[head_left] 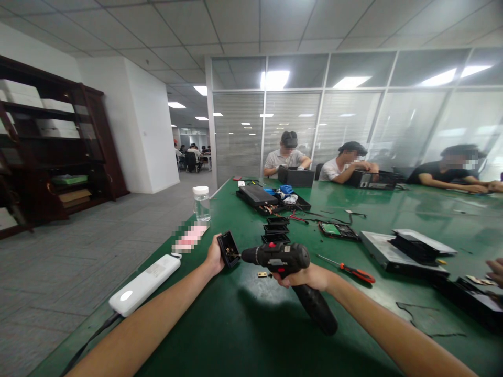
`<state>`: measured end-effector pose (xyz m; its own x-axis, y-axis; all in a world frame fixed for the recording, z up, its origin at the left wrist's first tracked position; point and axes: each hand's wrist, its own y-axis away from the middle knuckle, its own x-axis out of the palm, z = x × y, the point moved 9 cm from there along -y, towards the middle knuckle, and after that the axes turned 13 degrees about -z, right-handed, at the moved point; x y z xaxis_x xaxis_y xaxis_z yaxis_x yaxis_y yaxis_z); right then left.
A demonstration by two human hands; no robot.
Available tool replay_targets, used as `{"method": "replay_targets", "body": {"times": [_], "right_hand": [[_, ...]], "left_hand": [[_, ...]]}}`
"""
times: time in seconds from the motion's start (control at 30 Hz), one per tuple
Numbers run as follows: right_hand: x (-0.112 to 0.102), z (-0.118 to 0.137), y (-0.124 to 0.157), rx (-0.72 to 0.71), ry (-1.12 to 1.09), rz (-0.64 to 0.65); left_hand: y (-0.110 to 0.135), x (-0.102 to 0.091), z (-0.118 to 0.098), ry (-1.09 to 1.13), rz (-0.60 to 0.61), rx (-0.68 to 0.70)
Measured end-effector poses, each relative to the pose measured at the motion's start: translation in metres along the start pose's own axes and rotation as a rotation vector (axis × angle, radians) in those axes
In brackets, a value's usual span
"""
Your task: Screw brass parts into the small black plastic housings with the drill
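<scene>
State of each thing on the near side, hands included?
Left hand: gripping black box
Right hand: gripping power drill
Black box: tilted, open side toward drill
Power drill: pointed at box; can't tell if running
Screwdriver: lying on green table
Bottle: upright, white lid on
White device: lying flat, black cable attached

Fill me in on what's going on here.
The camera wearer's left grip holds a small black box, and the right grip holds a drill, over a green table. The drill points at the box's open side; whether its bit touches anything there is too small to tell. Similar black pieces lie in a row beyond, with a screwdriver to the right. Across the table, a co-worker handles a dark case.
</scene>
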<state>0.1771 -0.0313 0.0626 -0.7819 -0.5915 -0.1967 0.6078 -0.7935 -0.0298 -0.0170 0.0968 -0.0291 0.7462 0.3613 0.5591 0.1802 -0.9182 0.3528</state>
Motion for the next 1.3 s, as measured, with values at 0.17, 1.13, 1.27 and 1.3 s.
{"method": "replay_targets", "body": {"times": [0.17, 1.13, 1.27, 1.3], "right_hand": [[-0.002, -0.003, -0.001, -0.020, 0.010, 0.002], [-0.001, 0.002, 0.001, -0.064, 0.041, 0.004], [-0.003, -0.002, 0.000, -0.038, 0.046, -0.008], [-0.004, -0.003, 0.000, -0.031, 0.046, -0.013]], "left_hand": [[-0.001, 0.000, 0.000, 0.011, -0.008, 0.010], [-0.002, 0.000, 0.000, -0.001, 0.021, 0.014], [-0.002, 0.001, 0.000, 0.005, 0.020, 0.013], [-0.002, 0.001, 0.000, 0.003, 0.022, 0.008]]}}
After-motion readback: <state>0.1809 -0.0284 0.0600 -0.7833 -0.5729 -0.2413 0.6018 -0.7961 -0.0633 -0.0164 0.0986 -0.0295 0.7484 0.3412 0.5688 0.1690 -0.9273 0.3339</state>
